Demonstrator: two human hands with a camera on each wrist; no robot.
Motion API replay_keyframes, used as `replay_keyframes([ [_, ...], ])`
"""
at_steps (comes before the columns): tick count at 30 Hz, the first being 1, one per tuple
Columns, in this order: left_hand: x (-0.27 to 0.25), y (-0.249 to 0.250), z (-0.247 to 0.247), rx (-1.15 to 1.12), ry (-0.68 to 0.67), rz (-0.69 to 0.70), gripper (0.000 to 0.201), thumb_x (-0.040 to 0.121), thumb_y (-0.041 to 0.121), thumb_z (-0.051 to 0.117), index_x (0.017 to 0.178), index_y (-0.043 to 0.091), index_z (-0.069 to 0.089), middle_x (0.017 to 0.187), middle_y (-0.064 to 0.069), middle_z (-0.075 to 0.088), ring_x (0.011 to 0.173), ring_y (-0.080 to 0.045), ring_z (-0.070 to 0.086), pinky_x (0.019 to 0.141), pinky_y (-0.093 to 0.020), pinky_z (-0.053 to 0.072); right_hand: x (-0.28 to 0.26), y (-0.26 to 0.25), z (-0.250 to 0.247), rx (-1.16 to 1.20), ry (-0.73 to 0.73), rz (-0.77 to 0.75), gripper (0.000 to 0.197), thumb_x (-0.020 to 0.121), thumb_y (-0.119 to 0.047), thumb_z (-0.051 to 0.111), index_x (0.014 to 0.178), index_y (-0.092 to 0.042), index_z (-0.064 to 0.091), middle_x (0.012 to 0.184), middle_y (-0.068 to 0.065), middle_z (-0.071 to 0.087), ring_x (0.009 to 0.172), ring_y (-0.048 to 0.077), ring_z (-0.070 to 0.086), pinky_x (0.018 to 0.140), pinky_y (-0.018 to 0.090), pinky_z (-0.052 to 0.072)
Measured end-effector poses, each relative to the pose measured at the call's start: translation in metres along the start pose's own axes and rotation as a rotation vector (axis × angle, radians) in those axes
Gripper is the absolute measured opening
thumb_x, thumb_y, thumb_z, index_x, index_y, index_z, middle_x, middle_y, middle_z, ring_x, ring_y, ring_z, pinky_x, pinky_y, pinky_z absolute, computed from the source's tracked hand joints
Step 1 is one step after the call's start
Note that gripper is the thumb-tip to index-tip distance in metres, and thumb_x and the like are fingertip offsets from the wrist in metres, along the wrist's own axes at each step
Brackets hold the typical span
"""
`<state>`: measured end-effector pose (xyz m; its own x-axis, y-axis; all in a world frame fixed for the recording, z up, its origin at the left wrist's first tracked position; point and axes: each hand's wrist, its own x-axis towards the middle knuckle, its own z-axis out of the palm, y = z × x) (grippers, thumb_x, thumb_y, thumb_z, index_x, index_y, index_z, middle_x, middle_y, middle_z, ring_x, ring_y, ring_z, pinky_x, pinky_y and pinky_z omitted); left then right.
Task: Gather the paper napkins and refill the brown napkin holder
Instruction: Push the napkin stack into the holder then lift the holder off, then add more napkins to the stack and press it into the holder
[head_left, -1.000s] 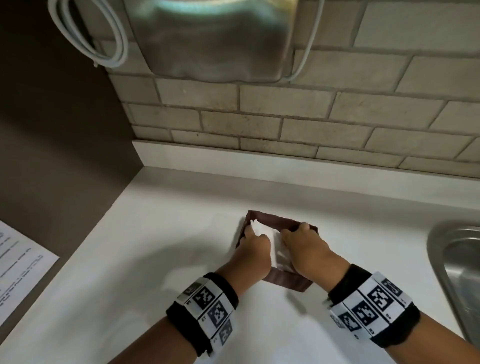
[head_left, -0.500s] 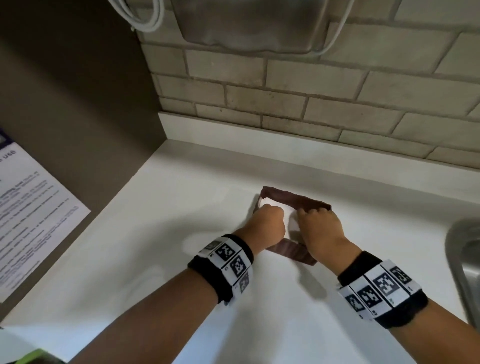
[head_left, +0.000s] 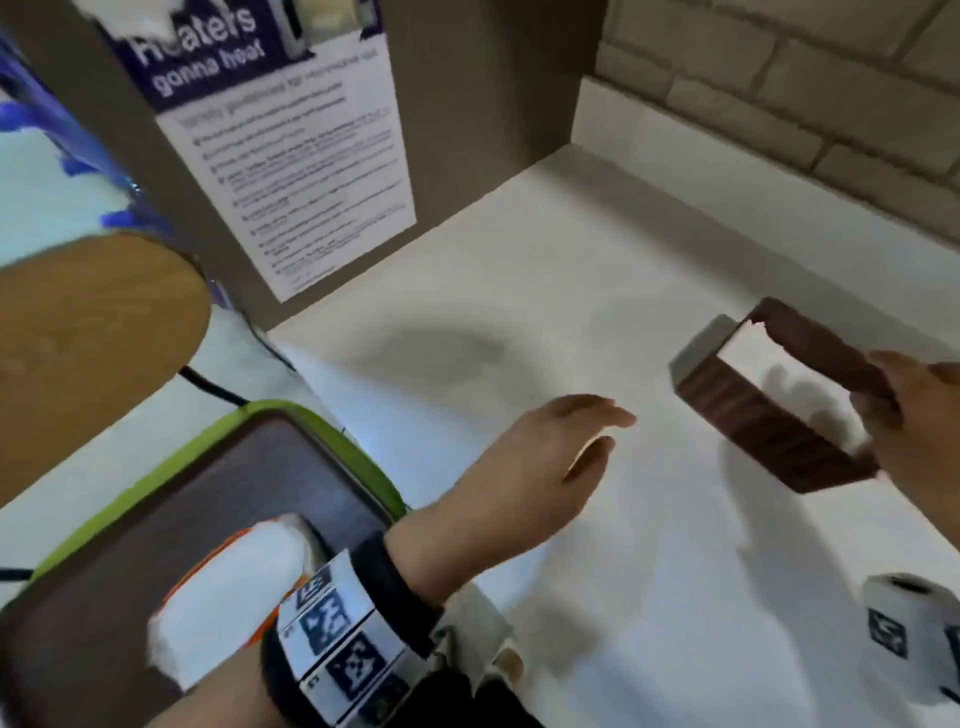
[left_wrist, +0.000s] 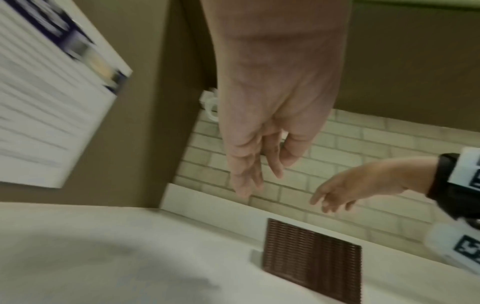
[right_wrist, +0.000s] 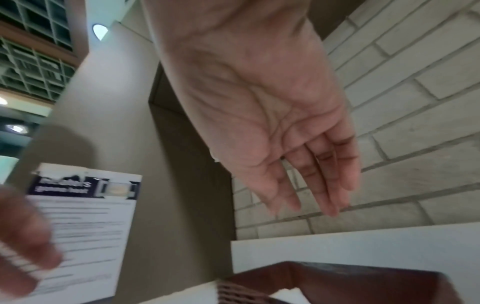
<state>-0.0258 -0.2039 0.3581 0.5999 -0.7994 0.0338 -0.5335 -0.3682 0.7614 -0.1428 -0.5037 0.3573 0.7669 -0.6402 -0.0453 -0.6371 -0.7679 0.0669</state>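
Note:
The brown ribbed napkin holder (head_left: 753, 415) stands on the white counter (head_left: 519, 322) at the right, with white napkins (head_left: 763, 358) inside it. My right hand (head_left: 904, 395) hovers just over its near right corner with fingers relaxed and holding nothing. The left wrist view shows this hand (left_wrist: 330, 201) apart from the holder (left_wrist: 311, 257). My left hand (head_left: 597, 431) floats over the counter left of the holder, fingers straight and empty. A white pack of napkins (head_left: 223, 587) with an orange wrapper lies on a brown tray (head_left: 156, 519) at lower left, partly behind my left wrist.
The tray has a green rim and sits past the counter's left end. A printed poster (head_left: 301, 171) hangs on the brown side wall. A round wooden top (head_left: 88, 332) is at far left. A brick wall (head_left: 779, 88) backs the counter.
Both hands have come off the napkins in the holder. My left hand has drawn back to the left, and the head view has swung left onto the tray and poster.

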Motion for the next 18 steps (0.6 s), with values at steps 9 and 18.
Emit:
replay_keyframes([
  [9, -0.228, -0.152, -0.048, 0.076, 0.420, -0.719, 0.023, 0.095, 0.014, 0.056, 0.111, 0.016, 0.073, 0.109, 0.002, 0.075, 0.098, -0.014, 0.068, 0.092, -0.037, 0.053, -0.115, -0.215, -0.036, 0.389, -0.134, -0.685, 0.026, 0.097, -0.027, 0.047, 0.117, -0.025, 0.063, 0.098, 0.000, 0.066, 0.082, 0.017, 0.058, 0.068, 0.027, 0.044],
  [18, -0.281, -0.249, -0.040, 0.211, 0.099, -0.850, 0.031, 0.090, 0.012, 0.058, 0.118, -0.002, 0.057, 0.121, -0.020, 0.061, 0.114, -0.040, 0.056, 0.094, -0.042, 0.044, -0.201, -0.390, 0.087, 0.172, -0.605, -1.081, 0.038, 0.098, -0.036, 0.040, 0.135, -0.027, 0.048, 0.138, -0.005, 0.053, 0.128, 0.024, 0.041, 0.101, 0.043, 0.036],
])
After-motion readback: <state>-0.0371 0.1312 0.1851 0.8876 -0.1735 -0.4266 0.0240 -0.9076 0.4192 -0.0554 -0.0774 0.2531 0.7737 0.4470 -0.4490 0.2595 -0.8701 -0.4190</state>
